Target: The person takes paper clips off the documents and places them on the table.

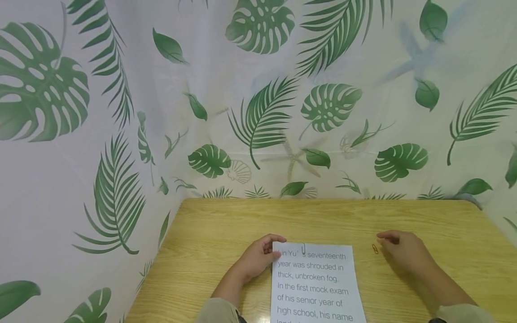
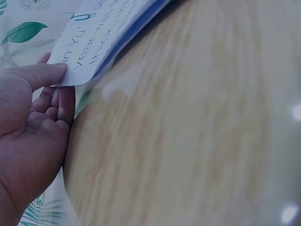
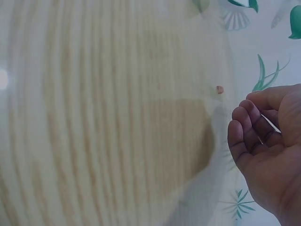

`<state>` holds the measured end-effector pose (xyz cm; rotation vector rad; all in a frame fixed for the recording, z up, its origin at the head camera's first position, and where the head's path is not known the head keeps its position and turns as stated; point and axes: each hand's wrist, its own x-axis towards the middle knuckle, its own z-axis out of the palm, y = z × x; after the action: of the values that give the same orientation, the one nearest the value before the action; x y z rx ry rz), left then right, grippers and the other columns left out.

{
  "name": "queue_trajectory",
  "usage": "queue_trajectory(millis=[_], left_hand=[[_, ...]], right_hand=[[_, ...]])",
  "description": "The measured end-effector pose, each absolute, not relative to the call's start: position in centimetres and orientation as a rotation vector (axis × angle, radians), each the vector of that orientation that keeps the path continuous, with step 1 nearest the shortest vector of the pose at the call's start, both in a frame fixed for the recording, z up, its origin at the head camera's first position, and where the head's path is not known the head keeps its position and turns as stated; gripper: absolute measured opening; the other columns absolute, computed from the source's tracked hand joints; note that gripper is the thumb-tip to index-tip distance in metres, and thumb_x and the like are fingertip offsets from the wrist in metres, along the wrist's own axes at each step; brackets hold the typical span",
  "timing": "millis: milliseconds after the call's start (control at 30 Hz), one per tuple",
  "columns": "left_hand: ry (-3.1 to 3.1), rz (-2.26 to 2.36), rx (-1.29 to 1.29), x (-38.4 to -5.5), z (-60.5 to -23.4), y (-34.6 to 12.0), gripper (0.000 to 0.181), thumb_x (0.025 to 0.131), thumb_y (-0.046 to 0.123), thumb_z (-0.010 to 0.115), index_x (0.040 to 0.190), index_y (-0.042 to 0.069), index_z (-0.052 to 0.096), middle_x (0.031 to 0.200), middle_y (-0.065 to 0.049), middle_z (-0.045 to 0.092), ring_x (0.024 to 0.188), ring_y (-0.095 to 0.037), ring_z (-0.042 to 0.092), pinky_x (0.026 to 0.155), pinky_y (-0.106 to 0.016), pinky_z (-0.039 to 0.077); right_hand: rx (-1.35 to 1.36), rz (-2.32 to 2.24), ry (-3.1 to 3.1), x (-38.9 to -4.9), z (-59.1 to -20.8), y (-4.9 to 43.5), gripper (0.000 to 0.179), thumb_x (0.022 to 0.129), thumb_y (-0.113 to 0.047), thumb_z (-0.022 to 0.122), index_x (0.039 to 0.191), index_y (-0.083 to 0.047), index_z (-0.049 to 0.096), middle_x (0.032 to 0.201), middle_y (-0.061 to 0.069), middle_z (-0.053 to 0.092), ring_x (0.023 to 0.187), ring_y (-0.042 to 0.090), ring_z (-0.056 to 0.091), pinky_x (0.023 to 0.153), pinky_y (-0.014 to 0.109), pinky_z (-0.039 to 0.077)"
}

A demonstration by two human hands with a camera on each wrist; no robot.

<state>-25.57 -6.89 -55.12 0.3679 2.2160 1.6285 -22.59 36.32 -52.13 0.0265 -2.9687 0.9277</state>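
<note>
Left hand (image 1: 257, 259) is pinching the paper (image 1: 314, 283) by its corner over the table (image 1: 202, 242) — right hand (image 1: 405, 251) is holding nothing, beside the orange clip (image 1: 375, 249). Left-wrist view is showing only the dark clip (image 1: 304, 249) — head view, both.

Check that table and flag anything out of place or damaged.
Nothing looks spilled or damaged. The one stray item is the orange paper clip, lying loose on the table near the right hand, while a second clip sits on the paper.
</note>
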Motion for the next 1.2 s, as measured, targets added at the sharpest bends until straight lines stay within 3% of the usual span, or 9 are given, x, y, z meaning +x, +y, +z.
queue_trajectory(millis=[167,333,533,733,900,1067,1200], left_hand=[[2.216,1.62,0.374,-25.6,-55.2,-6.9,0.037,0.106,0.008,0.068,0.137,0.028,0.07,0.104,0.001,0.063,0.093,-0.014,0.056,0.074,-0.023,0.047],[2.216,1.626,0.366,-25.6,-55.1,-6.8,0.036,0.106,0.009,0.068,0.136,0.029,0.071,0.105,0.001,0.064,0.093,-0.015,0.057,0.075,-0.023,0.047],[2.198,1.65,0.349,-25.5,-54.9,-6.8,0.037,0.105,0.008,0.069,0.135,0.03,0.071,0.109,-0.002,0.068,0.096,-0.016,0.06,0.076,-0.023,0.048],[2.179,1.656,0.358,-25.4,-54.9,-6.8,0.037,0.106,0.008,0.068,0.137,0.028,0.07,0.115,-0.002,0.071,0.1,-0.015,0.063,0.081,-0.024,0.049],[2.187,1.639,0.358,-25.5,-54.9,-6.9,0.037,0.106,0.009,0.068,0.138,0.028,0.07,0.114,0.0,0.07,0.101,-0.014,0.062,0.083,-0.024,0.049],[2.195,1.637,0.353,-25.4,-55.0,-7.0,0.038,0.106,0.009,0.069,0.138,0.028,0.07,0.111,0.0,0.068,0.1,-0.015,0.061,0.082,-0.025,0.049],[2.192,1.651,0.346,-25.3,-55.0,-7.0,0.037,0.106,0.01,0.069,0.137,0.03,0.07,0.117,0.001,0.073,0.106,-0.014,0.067,0.09,-0.027,0.052]], right_hand=[[0.029,0.998,-2.942,-22.4,-51.7,36.0,0.031,0.111,-0.016,0.059,0.133,0.002,0.072,0.133,0.033,0.072,0.123,0.056,0.066,0.096,0.064,0.058],[0.048,1.043,-2.895,-22.4,-50.9,35.1,0.033,0.111,-0.019,0.061,0.135,0.002,0.071,0.129,0.028,0.075,0.114,0.045,0.072,0.079,0.038,0.061],[0.002,1.27,-2.879,-22.2,-49.0,32.7,0.049,0.112,-0.034,0.062,0.147,0.001,0.063,0.138,0.025,0.073,0.117,0.039,0.076,0.088,0.039,0.064],[0.056,1.379,-2.84,-22.3,-47.5,29.1,0.053,0.11,-0.037,0.066,0.149,-0.001,0.062,0.145,0.022,0.07,0.128,0.039,0.071,0.085,0.021,0.058],[0.169,1.45,-2.819,-22.4,-47.2,25.5,0.047,0.107,-0.023,0.07,0.148,0.0,0.062,0.146,0.022,0.069,0.13,0.039,0.07,0.098,0.035,0.063],[0.246,1.437,-2.823,-22.5,-47.7,22.4,0.047,0.103,-0.016,0.075,0.147,-0.002,0.064,0.147,0.02,0.068,0.134,0.042,0.067,0.11,0.05,0.057],[0.281,1.329,-2.855,-22.4,-48.5,20.6,0.047,0.101,-0.018,0.078,0.145,-0.008,0.067,0.146,0.014,0.07,0.139,0.044,0.063,0.116,0.059,0.052]])
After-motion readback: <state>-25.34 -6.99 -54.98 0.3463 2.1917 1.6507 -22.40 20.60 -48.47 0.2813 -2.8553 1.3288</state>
